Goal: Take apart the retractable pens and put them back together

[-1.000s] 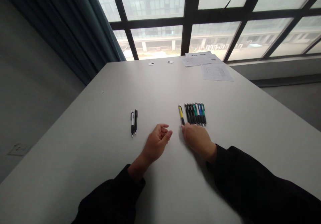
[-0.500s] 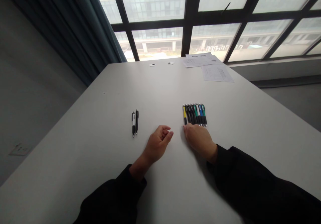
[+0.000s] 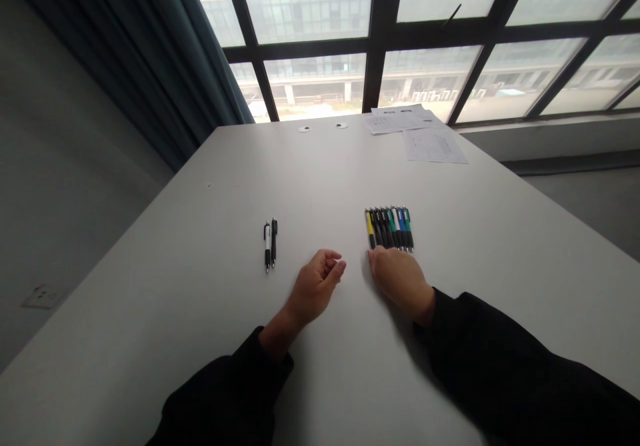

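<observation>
Several click pens lie side by side in a tight row; the leftmost is a yellow pen (image 3: pixel 371 225), followed by black ones, then green, white and blue ones. At the near ends of this row is my right hand (image 3: pixel 400 276), palm down with its fingers curled inward. It covers the near tips of some pens, and whatever its fingers hold is hidden. My left hand (image 3: pixel 317 283) rests to the left, fingers loosely bent and thumb apart, with nothing in it. Farther left, a white pen with a black grip (image 3: pixel 267 238) lies beside a black pen (image 3: pixel 274 243).
The white table (image 3: pixel 320 179) extends to the window. Printed papers (image 3: pixel 434 146) lie at its far right, and two round white fittings (image 3: pixel 341 126) sit near the far edge. A dark curtain (image 3: pixel 150 53) hangs at the left, above a wall socket (image 3: pixel 43 296).
Both hands and all the pens keep practically the same places. The whole view has shifted very slightly.
</observation>
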`<state>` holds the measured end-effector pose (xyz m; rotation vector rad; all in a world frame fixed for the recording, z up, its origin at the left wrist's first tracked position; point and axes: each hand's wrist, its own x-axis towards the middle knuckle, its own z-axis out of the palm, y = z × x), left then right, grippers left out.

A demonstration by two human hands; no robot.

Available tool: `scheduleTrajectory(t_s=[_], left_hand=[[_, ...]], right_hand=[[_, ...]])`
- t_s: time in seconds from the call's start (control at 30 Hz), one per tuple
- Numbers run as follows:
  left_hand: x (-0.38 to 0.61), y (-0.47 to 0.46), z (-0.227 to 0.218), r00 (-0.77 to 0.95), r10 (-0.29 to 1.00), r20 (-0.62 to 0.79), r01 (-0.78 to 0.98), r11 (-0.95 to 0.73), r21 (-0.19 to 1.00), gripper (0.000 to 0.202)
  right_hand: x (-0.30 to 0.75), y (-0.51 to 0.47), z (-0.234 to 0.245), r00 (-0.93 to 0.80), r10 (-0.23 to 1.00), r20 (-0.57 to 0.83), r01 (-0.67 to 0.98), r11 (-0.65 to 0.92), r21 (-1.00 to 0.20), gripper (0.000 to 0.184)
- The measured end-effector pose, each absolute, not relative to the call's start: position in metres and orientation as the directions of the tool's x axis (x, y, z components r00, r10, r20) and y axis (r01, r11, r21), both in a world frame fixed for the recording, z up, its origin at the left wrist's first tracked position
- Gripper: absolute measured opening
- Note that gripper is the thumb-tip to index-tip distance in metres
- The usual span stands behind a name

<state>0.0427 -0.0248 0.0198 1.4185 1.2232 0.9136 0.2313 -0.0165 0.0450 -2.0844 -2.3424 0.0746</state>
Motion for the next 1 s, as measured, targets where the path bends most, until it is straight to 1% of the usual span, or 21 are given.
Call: scheduleTrajectory(t_s=[0.67,0.87,1.0], left_hand=[[0.044,-0.026,0.022,0.214,0.975,-0.062,0.206,0.017,0.978,0.035],[0.043,-0.026,0.023,0.220,0.974,-0.054,0.220,0.004,0.975,0.035],[0.042,-0.026,0.022,0.223,0.974,-0.044,0.240,-0.011,0.971,0.035]], right_hand=[[0.232,-0.018,0.043,-0.124,0.992,-0.010,0.992,0.124,-0.025,0.042],[0.232,-0.021,0.043,-0.156,0.988,-0.007,0.987,0.156,-0.029,0.047],[0.230,-0.028,0.044,-0.204,0.979,0.000,0.979,0.204,-0.028,0.050]])
